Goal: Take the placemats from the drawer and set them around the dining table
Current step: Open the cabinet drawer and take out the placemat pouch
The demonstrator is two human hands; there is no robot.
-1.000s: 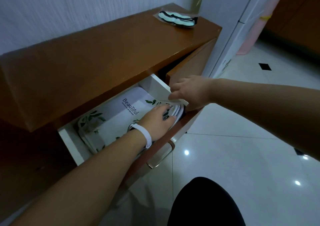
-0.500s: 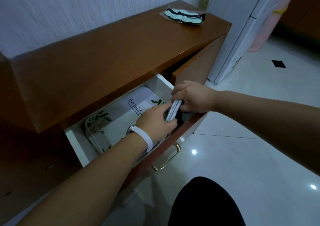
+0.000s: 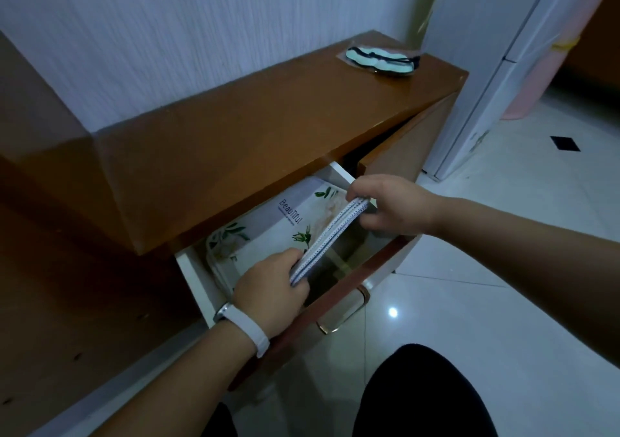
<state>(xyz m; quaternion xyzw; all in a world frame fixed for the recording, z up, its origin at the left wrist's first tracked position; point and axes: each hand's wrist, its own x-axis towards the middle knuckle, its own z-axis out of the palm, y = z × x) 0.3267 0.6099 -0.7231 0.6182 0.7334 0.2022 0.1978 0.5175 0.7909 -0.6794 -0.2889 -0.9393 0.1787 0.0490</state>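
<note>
A stack of white placemats (image 3: 292, 225) with green leaf prints and the word "Beautiful" lies in the open drawer (image 3: 189, 268) of a brown wooden cabinet. The stack's near edge (image 3: 330, 235) is lifted off the drawer bottom and tilted up. My left hand (image 3: 271, 285), with a white wristband, grips the lower end of that edge. My right hand (image 3: 385, 206) pinches its upper end by the drawer's right wall. The far part of the stack stays under the cabinet top.
The cabinet top (image 3: 285, 128) overhangs the drawer and carries a wrapped pale-green item (image 3: 382, 60) at its far right. A metal handle (image 3: 342, 315) is on the drawer front. A white refrigerator (image 3: 496, 67) stands to the right on the glossy tiled floor (image 3: 503, 302).
Both hands have gripped the near edge of the placemat stack and raised it off the drawer bottom; a second ago the left palm lay flat on the stack.
</note>
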